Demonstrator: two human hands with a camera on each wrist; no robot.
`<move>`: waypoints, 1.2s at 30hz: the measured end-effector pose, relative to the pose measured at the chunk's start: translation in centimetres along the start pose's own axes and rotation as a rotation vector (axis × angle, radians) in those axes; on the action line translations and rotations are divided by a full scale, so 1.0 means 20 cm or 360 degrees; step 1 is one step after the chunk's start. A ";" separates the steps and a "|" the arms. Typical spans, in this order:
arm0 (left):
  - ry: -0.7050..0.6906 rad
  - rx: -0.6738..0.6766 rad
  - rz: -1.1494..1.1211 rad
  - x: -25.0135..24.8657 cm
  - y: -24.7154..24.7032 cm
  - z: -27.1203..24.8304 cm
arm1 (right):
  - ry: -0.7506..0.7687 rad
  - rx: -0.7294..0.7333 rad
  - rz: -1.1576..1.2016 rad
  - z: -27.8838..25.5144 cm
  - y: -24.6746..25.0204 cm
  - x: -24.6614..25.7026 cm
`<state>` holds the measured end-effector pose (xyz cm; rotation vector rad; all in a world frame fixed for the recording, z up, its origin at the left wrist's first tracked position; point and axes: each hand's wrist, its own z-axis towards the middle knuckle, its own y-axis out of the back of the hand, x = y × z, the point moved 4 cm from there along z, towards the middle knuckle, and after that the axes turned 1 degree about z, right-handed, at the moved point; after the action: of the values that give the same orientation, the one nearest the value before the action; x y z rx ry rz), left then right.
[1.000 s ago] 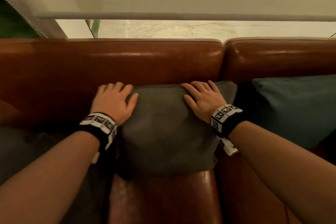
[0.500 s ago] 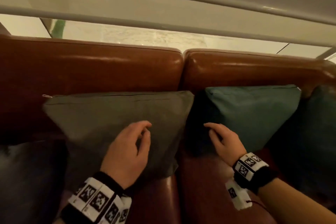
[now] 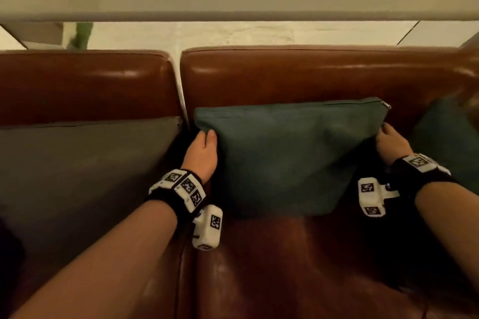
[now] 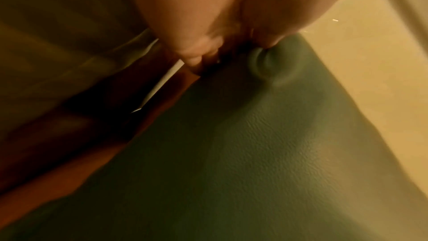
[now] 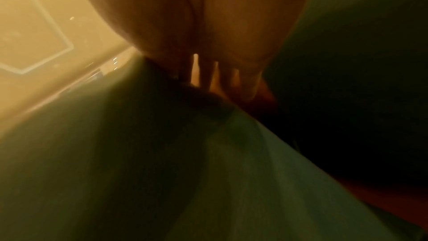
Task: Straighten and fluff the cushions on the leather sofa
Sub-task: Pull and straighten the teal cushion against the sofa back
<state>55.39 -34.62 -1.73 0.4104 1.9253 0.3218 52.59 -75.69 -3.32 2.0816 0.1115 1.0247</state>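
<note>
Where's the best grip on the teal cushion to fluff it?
Take the teal cushion by its two upper corners, one hand from each side. It leans upright against the sofa back, side edges exposed, zipper on top. The left hand already pinches the left corner; the right hand holds the right edge, likely enough to lift and shake.

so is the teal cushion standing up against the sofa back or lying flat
Standing up. The teal cushion leans on the sofa back, zipper edge on top, held at its sides by the left hand and right hand.
</note>
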 end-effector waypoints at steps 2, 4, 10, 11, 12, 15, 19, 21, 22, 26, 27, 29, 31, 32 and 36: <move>-0.0006 -0.0214 -0.0053 0.01 -0.03 0.00 | 0.0042 0.0093 0.0135 -0.01 -0.03 0.01; -0.0025 -0.0427 -0.0003 0.03 -0.03 0.00 | 0.0054 -0.0040 0.0181 -0.02 -0.02 -0.02; -0.0073 -0.0655 0.0139 0.02 -0.01 0.00 | 0.0101 -0.0314 0.0105 -0.03 0.08 -0.03; 0.0015 -0.0611 0.0220 0.01 -0.02 0.01 | 0.0046 -0.0235 0.0076 -0.02 0.07 -0.04; 0.0146 -0.0543 0.0338 0.00 -0.04 0.02 | -0.0038 -0.0173 0.0060 -0.01 0.07 -0.06; 0.0310 -0.0376 0.0829 -0.01 -0.05 -0.09 | -0.0063 -0.0258 0.0137 -0.07 0.13 -0.06; -0.0678 -0.0585 0.1298 -0.16 -0.29 -0.39 | 0.1194 -0.0472 -0.0062 -0.44 0.03 0.15; -0.0876 -0.0399 0.1388 -0.24 -0.51 -0.31 | 0.1481 -0.0118 -0.0457 -0.53 -0.25 0.27; -0.0894 -0.0290 0.1447 -0.26 -0.60 -0.22 | 0.1464 0.0031 -0.0691 -0.53 -0.39 0.31; -0.0938 -0.0105 0.1771 -0.15 -0.60 0.10 | 0.1550 0.0040 -0.1255 -0.26 -0.47 0.28; -0.0936 -0.0133 0.1804 -0.12 -0.53 0.15 | 0.1496 -0.0003 -0.1286 -0.16 -0.39 0.22; -0.0899 -0.0164 0.1812 -0.08 -0.42 0.18 | 0.1326 -0.0020 -0.1269 0.01 -0.24 0.12; -0.0871 -0.0164 0.1823 -0.09 -0.38 0.18 | 0.1244 0.0049 -0.1303 0.09 -0.17 0.06; -0.0866 -0.0177 0.1834 -0.11 -0.37 0.17 | 0.1254 0.0069 -0.1319 0.10 -0.16 0.06; -0.0826 -0.0361 0.1812 -0.29 -0.35 0.16 | 0.1284 -0.0048 -0.1185 0.03 -0.13 0.21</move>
<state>59.45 -43.21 -0.99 1.2754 0.9698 1.0322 56.46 -72.61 -2.77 1.2817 1.1606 1.2703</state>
